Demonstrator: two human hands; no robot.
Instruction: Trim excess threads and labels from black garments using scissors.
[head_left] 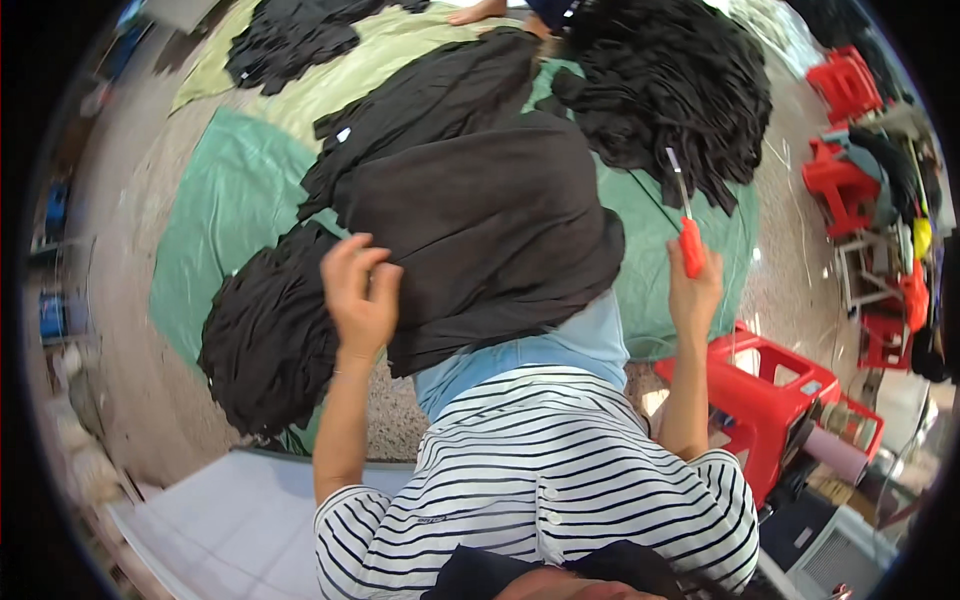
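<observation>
Fingers apart and loosely bent, the left hand (362, 300) sits between a black heap (268, 335) and the black cloth (490, 205) spread across the lap (592, 332); from my remote view I can't tell whether it touches that cloth. With no firm pinch visible there, I'd judge the cloth could slide off the lap. Farther right, the right hand (696, 292) has its fingers closed around a red-handled tool (690, 246), its metal tip pointing toward the right-hand heap (672, 85); a careless swing could snag the fabric.
</observation>
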